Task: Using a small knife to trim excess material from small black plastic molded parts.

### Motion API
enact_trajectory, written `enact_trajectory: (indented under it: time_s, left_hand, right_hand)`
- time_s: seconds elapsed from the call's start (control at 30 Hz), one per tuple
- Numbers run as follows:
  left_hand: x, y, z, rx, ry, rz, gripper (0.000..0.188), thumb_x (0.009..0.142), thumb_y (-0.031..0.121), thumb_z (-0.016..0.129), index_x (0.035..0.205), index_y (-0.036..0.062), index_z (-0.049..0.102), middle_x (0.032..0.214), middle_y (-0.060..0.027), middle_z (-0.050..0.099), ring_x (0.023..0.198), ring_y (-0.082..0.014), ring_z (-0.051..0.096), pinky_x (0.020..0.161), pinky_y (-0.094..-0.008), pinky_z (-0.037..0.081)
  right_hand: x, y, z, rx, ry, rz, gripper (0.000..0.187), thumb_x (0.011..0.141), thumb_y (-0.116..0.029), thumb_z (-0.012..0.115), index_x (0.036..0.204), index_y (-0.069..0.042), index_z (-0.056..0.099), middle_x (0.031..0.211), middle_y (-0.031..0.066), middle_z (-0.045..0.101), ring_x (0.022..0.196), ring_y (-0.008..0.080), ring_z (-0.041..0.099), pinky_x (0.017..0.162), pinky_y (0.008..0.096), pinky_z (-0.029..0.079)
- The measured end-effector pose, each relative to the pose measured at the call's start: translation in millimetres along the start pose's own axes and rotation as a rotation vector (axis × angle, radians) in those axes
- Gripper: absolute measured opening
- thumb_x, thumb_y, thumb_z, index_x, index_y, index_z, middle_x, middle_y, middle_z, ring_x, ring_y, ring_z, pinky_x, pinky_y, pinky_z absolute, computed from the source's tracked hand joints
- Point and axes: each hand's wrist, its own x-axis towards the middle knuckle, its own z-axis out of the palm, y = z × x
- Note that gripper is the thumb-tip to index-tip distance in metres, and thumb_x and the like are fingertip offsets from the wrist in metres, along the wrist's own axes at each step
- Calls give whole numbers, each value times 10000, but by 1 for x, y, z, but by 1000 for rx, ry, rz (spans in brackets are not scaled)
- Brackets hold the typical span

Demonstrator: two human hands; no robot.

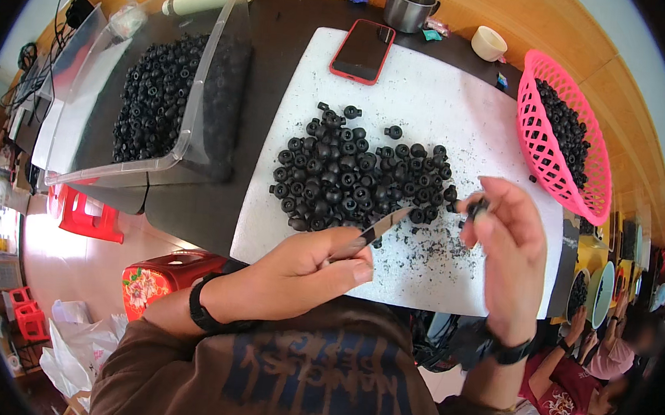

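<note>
My left hand [309, 266] is closed round the handle of a small knife [381, 230], whose blade points up and to the right, over the near edge of a heap of black parts [342, 173]. These parts are small, round and hollow, each with a short neck. Between the thumb and fingers of my right hand [504, 235] one black round part [477, 207] is pinched, to the right of the heap. The heap lies on a white foam sheet [441, 88], with black shavings [437, 253] scattered in front of it.
A clear plastic bin [186, 147] of black parts stands at the left. At the right, a pink basket [524, 136] holds more of them. A phone [361, 51], a metal mug [408, 8] and a cream cup [488, 45] are at the back. Other people [559, 385] sit at the lower right.
</note>
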Motion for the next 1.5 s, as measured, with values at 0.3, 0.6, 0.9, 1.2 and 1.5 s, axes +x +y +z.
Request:
enact_trajectory:
  time_s: [0.3, 0.6, 0.9, 1.2, 1.5]
  left_hand:
    - [13, 2, 23, 258, -15, 210, 130, 848, 110, 637, 869, 30, 537, 763, -1, 538, 667, -48, 478, 571, -214, 393]
    - [10, 3, 31, 237, -22, 278, 143, 843, 104, 642, 896, 31, 531, 766, -15, 557, 673, -58, 509, 580, -212, 411]
    - [9, 6, 32, 234, -111, 318, 148, 846, 109, 641, 915, 31, 536, 779, -35, 586, 667, -75, 545, 573, -220, 417]
    - [9, 11, 33, 224, -165, 334, 135, 852, 107, 635, 916, 35, 540, 708, -6, 565, 594, -68, 511, 514, -229, 388]
    - [10, 12, 34, 209, -175, 330, 103, 853, 78, 615, 911, 34, 542, 734, -15, 578, 618, -68, 526, 533, -226, 397]
  right_hand:
    - [-57, 32, 36, 421, -77, 27, 233, 847, -2, 610, 1065, 7, 527, 968, 62, 598, 820, 72, 530, 742, 205, 432]
    - [-63, 41, 28, 599, -152, 70, 228, 827, -42, 649, 1004, -2, 511, 880, 68, 588, 731, 87, 559, 659, 209, 458]
    - [-70, 33, 22, 485, -211, -32, 240, 797, 53, 630, 993, 9, 499, 929, 103, 586, 834, 135, 576, 761, 247, 460]
    - [-79, 29, 19, 448, -210, -24, 251, 795, 86, 613, 1005, 25, 488, 969, 127, 582, 858, 123, 573, 776, 241, 452]
    - [-76, 31, 17, 515, -225, -5, 239, 817, 15, 627, 1010, 31, 487, 927, 118, 588, 824, 129, 582, 736, 236, 468]
